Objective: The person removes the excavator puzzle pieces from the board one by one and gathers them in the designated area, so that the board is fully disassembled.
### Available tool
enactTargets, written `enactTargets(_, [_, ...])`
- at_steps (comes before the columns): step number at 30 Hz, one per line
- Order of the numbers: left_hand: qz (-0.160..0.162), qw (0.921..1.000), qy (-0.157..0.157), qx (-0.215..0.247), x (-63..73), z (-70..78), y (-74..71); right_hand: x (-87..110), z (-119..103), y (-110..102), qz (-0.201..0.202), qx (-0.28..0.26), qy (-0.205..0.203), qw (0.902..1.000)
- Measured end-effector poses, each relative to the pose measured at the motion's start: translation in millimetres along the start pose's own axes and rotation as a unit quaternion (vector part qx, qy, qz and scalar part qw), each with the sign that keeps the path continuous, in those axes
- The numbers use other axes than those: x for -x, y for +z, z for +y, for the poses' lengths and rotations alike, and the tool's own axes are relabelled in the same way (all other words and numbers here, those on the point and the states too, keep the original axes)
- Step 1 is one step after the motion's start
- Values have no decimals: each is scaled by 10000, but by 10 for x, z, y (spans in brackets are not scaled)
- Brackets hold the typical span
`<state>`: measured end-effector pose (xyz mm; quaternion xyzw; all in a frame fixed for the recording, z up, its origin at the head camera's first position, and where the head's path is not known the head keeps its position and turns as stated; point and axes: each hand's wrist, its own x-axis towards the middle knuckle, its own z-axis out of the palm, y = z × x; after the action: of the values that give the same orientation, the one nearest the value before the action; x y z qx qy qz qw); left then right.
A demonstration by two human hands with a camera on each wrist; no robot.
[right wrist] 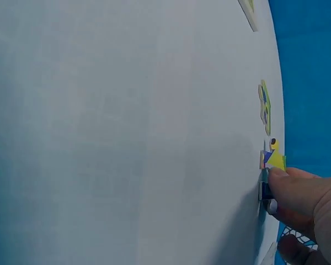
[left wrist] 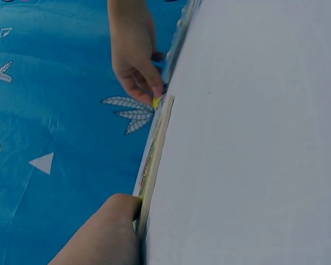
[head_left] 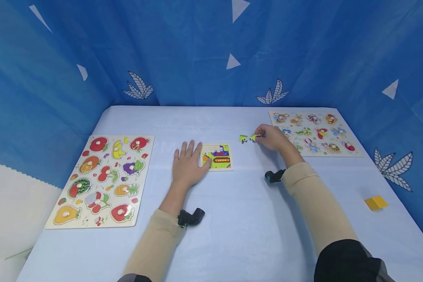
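In the middle of the head view, a small square pale-rimmed puzzle board [head_left: 221, 158] with a yellow-green vehicle picture lies on the white-covered desk [head_left: 232, 227]. The left hand [head_left: 187, 164], its fingers extended, rests beside it, thumb covering part of the board's left side. Right of centre, the right hand [head_left: 270, 137] pinches a yellow-and-blue puzzle piece [head_left: 253, 138]; its fingers partly hide it. A loose yellow-green puzzle piece [head_left: 243, 139] lies between that piece and the board. At left is a large fruit-picture board [head_left: 100, 186]; at upper right, an insect-picture board [head_left: 315, 126], partly covered by the right hand. A yellow block [head_left: 375, 203] sits at lower right.
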<state>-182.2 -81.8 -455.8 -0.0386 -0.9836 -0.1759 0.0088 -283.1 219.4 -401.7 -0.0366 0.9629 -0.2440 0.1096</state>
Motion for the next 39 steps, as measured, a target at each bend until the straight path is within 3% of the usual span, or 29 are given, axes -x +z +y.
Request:
enactTargets(7, [7, 10000, 11, -22, -7, -6, 5, 13, -29, 22, 316, 461, -350, 9978])
enactTargets(13, [2, 10000, 15, 0, -6, -7, 5, 50, -106, 36, 436, 184, -534, 9975])
enactTargets(27, [-14, 9998, 166, 120, 28, 37, -6, 161, -391, 188, 246, -216, -925, 9952])
enactTargets(39, [-141, 9996, 261, 11, 20, 42, -2, 231, -607, 390, -115, 31, -1316, 9912])
